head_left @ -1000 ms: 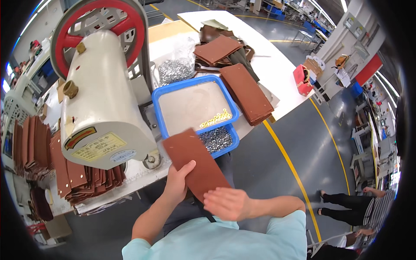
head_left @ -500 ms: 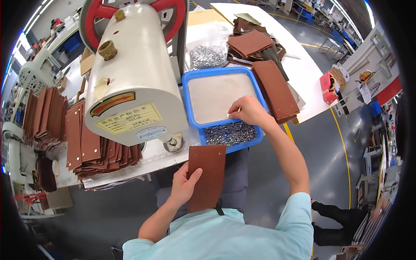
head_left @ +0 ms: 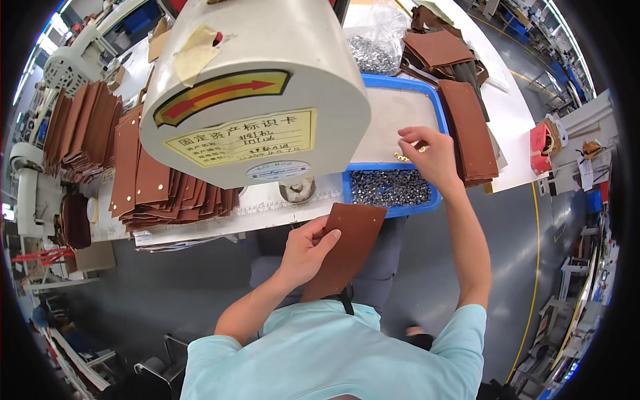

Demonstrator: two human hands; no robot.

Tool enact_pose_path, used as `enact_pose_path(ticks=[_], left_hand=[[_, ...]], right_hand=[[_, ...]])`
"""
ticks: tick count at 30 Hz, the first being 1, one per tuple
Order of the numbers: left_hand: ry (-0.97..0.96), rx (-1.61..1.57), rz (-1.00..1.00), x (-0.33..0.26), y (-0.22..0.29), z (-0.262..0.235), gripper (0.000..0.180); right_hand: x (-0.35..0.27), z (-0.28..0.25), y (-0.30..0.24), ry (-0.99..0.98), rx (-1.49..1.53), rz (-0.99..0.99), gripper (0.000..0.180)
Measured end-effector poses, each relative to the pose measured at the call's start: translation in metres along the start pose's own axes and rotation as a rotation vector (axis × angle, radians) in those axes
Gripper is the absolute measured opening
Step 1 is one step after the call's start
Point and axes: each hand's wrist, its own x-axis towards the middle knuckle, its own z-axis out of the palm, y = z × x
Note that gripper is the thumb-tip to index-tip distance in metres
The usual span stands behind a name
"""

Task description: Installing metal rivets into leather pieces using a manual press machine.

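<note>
My left hand [head_left: 310,250] grips a brown leather panel [head_left: 347,243] near its left edge, thumb on top. The panel tilts over my lap, with small holes near its far corners. Over the blue tray [head_left: 373,81], my right hand [head_left: 432,155] has curled fingers, thumb and fingertips close together. Whatever is between them is too small to make out. Several small gold-coloured metal pieces [head_left: 401,157] show beneath that hand, beside the tray's divider. Dark, shiny metal studs [head_left: 390,188] fill the tray's near compartment.
A large cream machine head [head_left: 260,100] overhangs the table to the left of the tray. Brown panels with metal studs are piled [head_left: 153,180] beyond it, with another stack [head_left: 80,130] farther left. More panels [head_left: 470,133] lie right of the tray; a clear bag of metal pieces [head_left: 373,53] sits behind.
My view has shifted, bringing the machine head nearer. The panel in my left hand has tilted, its far end to the right. My right hand has lifted slightly, uncovering gold pieces.
</note>
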Motion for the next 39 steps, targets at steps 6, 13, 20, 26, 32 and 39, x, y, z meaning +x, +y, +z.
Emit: enact_pose_path(ticks=[6,13,20,26,32,39], left_hand=[[0.002,-0.072,0.017,0.002,0.007,0.011,0.042],[-0.085,-0.044,-0.014,-0.003,0.017,0.020,0.041],[-0.119,-0.065,-0.035,-0.007,0.021,0.022,0.038],[-0.151,-0.025,-0.044,-0.010,0.027,0.023,0.037],[-0.152,0.129,0.005,-0.012,0.029,0.022,0.037],[-0.159,0.507,0.086,-0.013,0.043,0.020,0.034]], right_hand=[[-0.092,0.029,-0.068,-0.124,0.130,-0.182,0.008],[-0.123,0.044,-0.072,-0.081,0.037,-0.310,0.012],[-0.133,0.038,-0.077,-0.137,0.061,-0.209,0.019],[-0.134,0.037,-0.074,-0.096,-0.021,-0.289,0.016],[-0.133,0.040,-0.073,-0.062,0.080,-0.178,0.017],[-0.140,0.037,-0.066,-0.266,0.203,0.106,0.015]])
